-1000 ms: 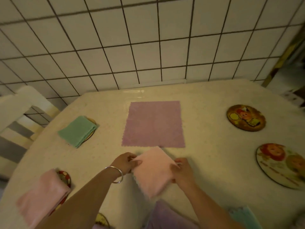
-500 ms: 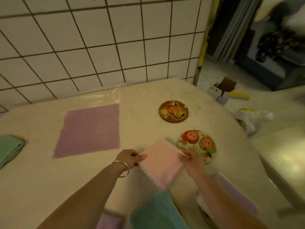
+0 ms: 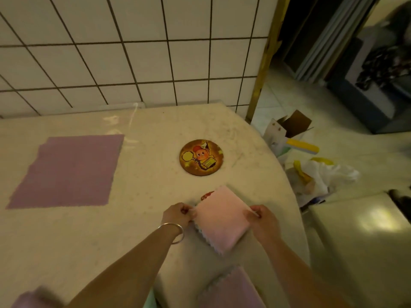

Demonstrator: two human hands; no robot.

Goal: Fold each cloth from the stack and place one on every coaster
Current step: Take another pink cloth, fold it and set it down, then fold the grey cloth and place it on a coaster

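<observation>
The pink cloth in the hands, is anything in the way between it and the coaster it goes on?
Nothing visible is. Both hands, left hand and right hand, pinch the folded pink cloth right over the coaster, which only peeks out at the cloth's far edge.

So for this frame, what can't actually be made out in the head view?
- Coaster under the folded pink cloth: only a red sliver shows; the cloth hides the rest.
- Whether that cloth rests on it or is held above by the left hand and right hand: unclear.
- Purple cloth at the bottom: cut off by the frame edge.
- Pinkish blur bottom left: too smeared to identify.
</observation>
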